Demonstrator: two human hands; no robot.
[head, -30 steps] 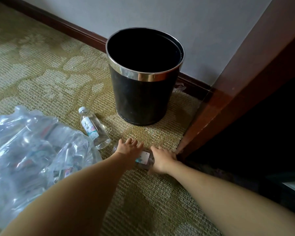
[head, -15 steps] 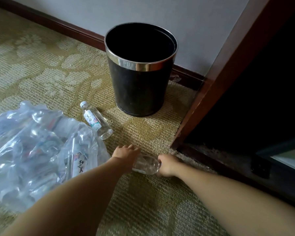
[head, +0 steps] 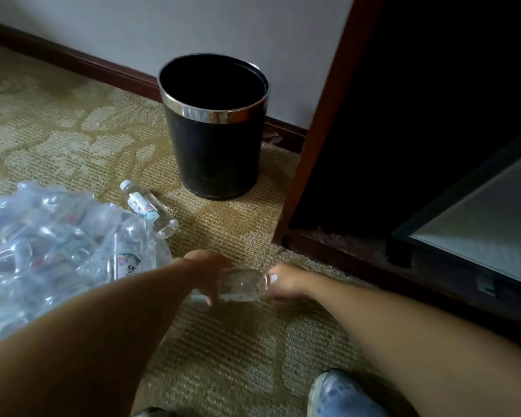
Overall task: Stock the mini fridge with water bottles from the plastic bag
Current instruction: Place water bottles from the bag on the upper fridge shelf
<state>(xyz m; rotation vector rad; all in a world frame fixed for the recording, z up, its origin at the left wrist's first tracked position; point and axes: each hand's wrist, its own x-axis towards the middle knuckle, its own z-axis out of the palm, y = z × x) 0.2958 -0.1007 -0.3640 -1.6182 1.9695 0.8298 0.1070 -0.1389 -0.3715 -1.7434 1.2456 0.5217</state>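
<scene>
A clear water bottle lies sideways just above the carpet, held between both hands. My left hand grips its left part from above, and my right hand holds its cap end at the right. A second bottle with a white cap lies on the carpet behind them. The clear plastic bag with several bottles inside sits at the left. The mini fridge stands at the right inside a dark wooden cabinet; its pale front slopes away toward the corner.
A black waste bin with a silver rim stands against the wall behind the hands. The cabinet's wooden frame rises to the right of it. A blue shoe shows at the bottom edge on the patterned carpet.
Both hands have drawn the bottle back toward me and off the carpet. The view has swung right, showing more of the cabinet and the fridge.
</scene>
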